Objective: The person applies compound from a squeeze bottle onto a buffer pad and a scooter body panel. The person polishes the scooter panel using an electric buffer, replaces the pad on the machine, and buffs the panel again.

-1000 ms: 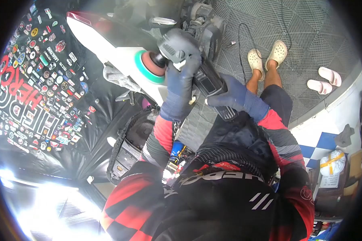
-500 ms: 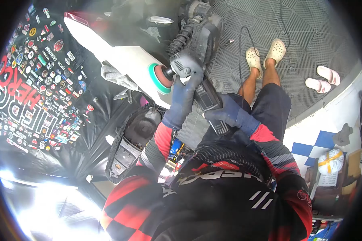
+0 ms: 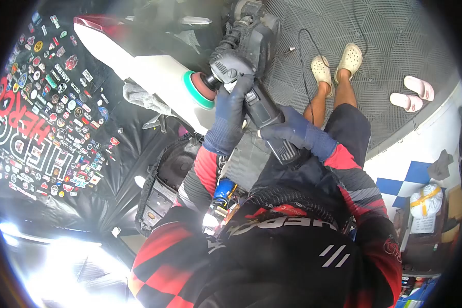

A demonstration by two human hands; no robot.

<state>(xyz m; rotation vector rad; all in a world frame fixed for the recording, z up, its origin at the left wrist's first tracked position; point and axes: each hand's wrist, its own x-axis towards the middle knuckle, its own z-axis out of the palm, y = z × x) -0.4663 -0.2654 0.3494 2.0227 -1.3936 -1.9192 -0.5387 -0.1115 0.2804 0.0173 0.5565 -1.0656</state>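
A black and grey power polisher is held across my front in both gloved hands. My left hand is closed around its front end, just behind the head. Farther back, my right hand wraps the rear of the body. The polishing pad, with a green rim and a reddish backing, faces the white body panel of a motorcycle and appears to touch it. The pad's working face is hidden. A grey cloth hangs by the panel's lower edge.
Beside the panel are a black shock absorber and an upturned seat shell. A sticker-covered black sheet lines the left. A cord runs near my beige clogs. Pink slides lie on the grey mat.
The polisher and both hands have shifted slightly left in view, with the pad sitting a bit farther left along the white panel. The grip of both hands looks the same.
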